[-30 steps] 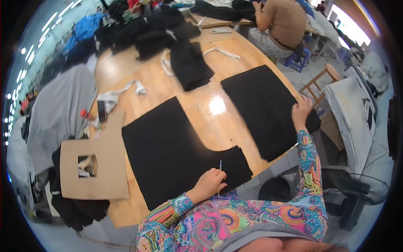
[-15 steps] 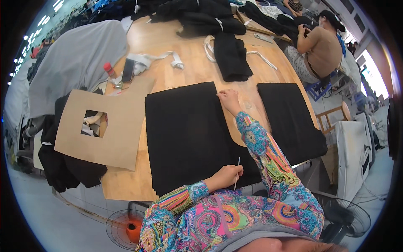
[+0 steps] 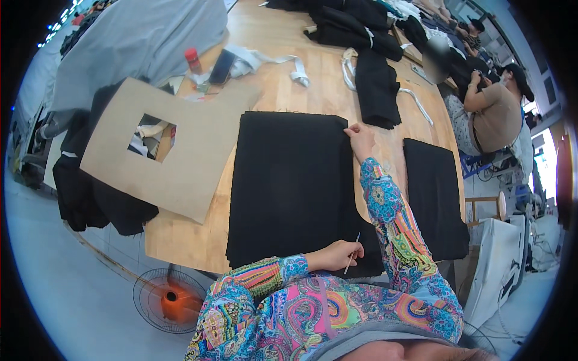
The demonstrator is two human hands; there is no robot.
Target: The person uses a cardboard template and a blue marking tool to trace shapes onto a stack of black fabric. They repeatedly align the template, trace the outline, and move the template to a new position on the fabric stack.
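pinching a thin white stick, perhaps a marking pencil (image 3: 353, 253), the left hand (image 3: 337, 256) rests closed around it at the near edge of a large black cloth panel (image 3: 289, 186) spread flat on the wooden table (image 3: 283, 96). the right hand (image 3: 361, 137) reaches across to the panel's far right corner, fingers pressed down on the cloth edge and holding nothing that shows. the panel lies smooth and squared; no drawn line shows on it from here, so any marking looks barely begun. just right, a second black panel (image 3: 433, 198) lies flat and untouched. left, a cardboard sheet with a square hole (image 3: 174, 150) overlaps the table edge. farther off sit folded dark garments (image 3: 376, 84) and white strips (image 3: 271, 60), and another person (image 3: 497, 114) works at the far right.
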